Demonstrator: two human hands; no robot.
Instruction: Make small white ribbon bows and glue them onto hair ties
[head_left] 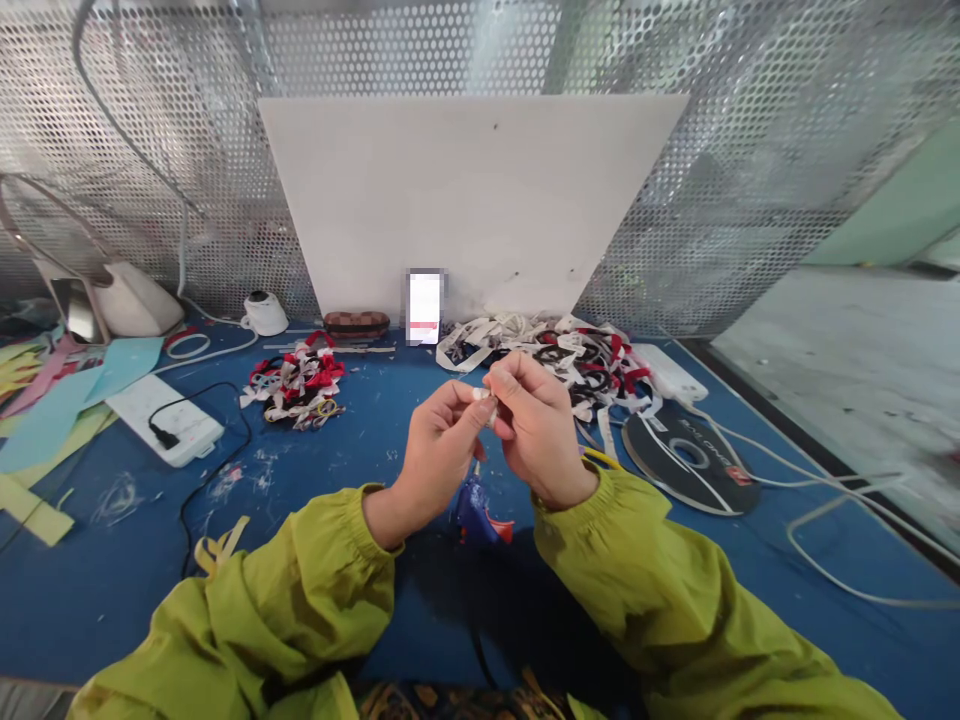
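My left hand and my right hand meet above the middle of the blue table, fingertips touching. Both pinch a small white piece that looks like ribbon; most of it is hidden behind the fingers. Just below them lies a blue glue gun with a red-orange part, its nozzle pointing away from me. Behind my right hand spreads a tangled heap of white, black and red ribbon strips. Off to the left sits a smaller pile of red, white and black ribbon bows.
A lit phone leans on a white board. On the right lie a black disc-shaped reel, a white box and loose cables. A white power strip, coloured paper and a handbag occupy the left.
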